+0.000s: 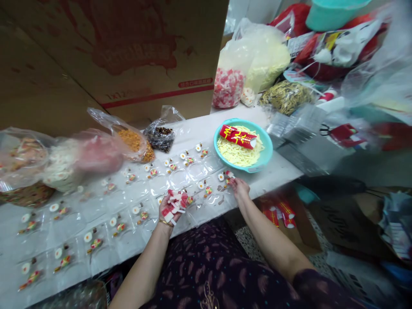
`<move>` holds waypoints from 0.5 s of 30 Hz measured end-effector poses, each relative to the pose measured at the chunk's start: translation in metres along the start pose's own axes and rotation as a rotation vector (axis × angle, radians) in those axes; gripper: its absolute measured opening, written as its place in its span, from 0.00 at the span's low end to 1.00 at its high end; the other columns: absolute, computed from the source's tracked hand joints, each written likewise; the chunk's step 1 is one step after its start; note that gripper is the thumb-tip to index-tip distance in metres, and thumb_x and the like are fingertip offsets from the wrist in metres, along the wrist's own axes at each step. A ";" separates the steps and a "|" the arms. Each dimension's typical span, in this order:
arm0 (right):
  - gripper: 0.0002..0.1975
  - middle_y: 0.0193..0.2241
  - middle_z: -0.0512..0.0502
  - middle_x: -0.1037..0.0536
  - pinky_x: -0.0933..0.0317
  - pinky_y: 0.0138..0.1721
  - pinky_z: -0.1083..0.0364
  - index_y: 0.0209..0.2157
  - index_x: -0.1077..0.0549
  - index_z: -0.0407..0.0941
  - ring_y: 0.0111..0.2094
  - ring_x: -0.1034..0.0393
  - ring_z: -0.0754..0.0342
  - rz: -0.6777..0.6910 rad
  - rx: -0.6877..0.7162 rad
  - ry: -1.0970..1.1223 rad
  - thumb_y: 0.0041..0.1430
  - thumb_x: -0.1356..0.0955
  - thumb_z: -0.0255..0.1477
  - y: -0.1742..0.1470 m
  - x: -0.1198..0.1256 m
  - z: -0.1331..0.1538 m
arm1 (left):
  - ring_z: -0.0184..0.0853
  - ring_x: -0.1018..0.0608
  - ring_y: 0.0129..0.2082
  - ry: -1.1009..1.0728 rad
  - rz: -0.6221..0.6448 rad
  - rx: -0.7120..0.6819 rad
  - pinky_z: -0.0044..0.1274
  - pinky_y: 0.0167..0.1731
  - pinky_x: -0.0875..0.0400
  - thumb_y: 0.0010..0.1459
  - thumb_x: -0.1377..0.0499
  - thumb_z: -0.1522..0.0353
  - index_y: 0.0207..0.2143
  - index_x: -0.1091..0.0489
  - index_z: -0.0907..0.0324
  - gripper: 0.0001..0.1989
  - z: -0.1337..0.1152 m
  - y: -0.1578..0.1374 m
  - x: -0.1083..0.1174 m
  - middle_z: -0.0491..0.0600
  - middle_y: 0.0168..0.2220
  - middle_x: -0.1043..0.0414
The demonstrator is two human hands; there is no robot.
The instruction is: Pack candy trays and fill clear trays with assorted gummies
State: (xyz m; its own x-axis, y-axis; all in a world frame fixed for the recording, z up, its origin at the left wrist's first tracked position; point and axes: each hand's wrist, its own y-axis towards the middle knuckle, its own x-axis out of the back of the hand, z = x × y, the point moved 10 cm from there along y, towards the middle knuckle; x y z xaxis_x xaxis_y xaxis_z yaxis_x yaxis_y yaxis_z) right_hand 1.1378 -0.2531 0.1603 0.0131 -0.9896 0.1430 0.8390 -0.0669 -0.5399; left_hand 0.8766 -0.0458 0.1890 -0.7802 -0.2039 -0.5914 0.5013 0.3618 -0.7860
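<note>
My left hand (164, 211) is cupped palm up and full of small pink-and-white pieces (176, 201), whose exact kind I cannot make out. At the right end of the near row, my right hand (241, 189) pinches one pink-and-white piece (230, 174) over a clear plastic tray. Clear trays (180, 177) lie in rows along the white table (189, 128). Many cells hold a white disc with a yellow centre, like a tiny fried egg (220, 177), beside a colourful miniature (208, 190) and a small brown piece.
A turquoise basin (222, 157) of pale yellow strips carries red printed packets (237, 136). Bags of orange bits (131, 141), dark bits (163, 135) and pink pieces (228, 86) stand behind. A large carton (144, 86) walls the back; an open box (302, 236) sits below right.
</note>
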 end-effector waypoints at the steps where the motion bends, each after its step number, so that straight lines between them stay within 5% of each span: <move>1: 0.02 0.17 0.52 0.31 0.32 0.28 0.58 0.26 0.38 0.43 0.23 0.31 0.58 -0.003 0.014 -0.047 0.51 0.37 0.26 0.004 0.000 0.001 | 0.35 0.24 0.35 -0.008 -0.002 -0.012 0.33 0.39 0.29 0.54 0.49 0.70 0.28 0.30 0.59 0.09 -0.001 -0.001 0.000 0.50 0.28 0.27; 5: 0.07 0.23 0.48 0.28 0.34 0.32 0.55 0.32 0.31 0.40 0.31 0.31 0.53 0.025 0.111 -0.256 0.48 0.36 0.26 0.010 0.008 0.014 | 0.35 0.24 0.34 -0.027 -0.015 -0.009 0.33 0.38 0.29 0.54 0.49 0.70 0.26 0.30 0.60 0.09 -0.001 -0.003 -0.001 0.50 0.27 0.27; 8: 0.13 0.34 0.44 0.27 0.39 0.40 0.55 0.37 0.27 0.42 0.40 0.34 0.51 0.103 0.327 -0.578 0.49 0.38 0.24 0.004 0.005 0.036 | 0.35 0.24 0.34 -0.036 -0.013 -0.013 0.33 0.38 0.29 0.53 0.48 0.70 0.25 0.30 0.60 0.09 0.001 -0.003 -0.005 0.50 0.27 0.27; 11: 0.20 0.40 0.41 0.31 0.43 0.42 0.53 0.48 0.32 0.45 0.41 0.36 0.50 0.184 0.597 -1.067 0.54 0.42 0.23 -0.006 -0.018 0.046 | 0.37 0.25 0.34 -0.008 -0.017 -0.013 0.35 0.36 0.29 0.53 0.49 0.70 0.26 0.30 0.59 0.09 0.005 -0.002 -0.008 0.50 0.28 0.27; 15: 0.23 0.40 0.39 0.32 0.44 0.41 0.53 0.53 0.38 0.46 0.40 0.37 0.49 0.202 0.684 -1.334 0.56 0.43 0.24 -0.004 -0.035 0.040 | 0.36 0.25 0.33 -0.002 -0.005 0.011 0.35 0.37 0.30 0.52 0.48 0.69 0.25 0.30 0.59 0.08 0.010 0.000 -0.011 0.50 0.28 0.27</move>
State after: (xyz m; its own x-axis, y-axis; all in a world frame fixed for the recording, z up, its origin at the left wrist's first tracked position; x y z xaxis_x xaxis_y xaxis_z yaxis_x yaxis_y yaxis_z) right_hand 1.1553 -0.2132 0.1906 0.3101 -0.1123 0.9441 0.8416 0.4942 -0.2176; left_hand 0.8889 -0.0526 0.1934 -0.7819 -0.2076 -0.5878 0.5015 0.3506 -0.7909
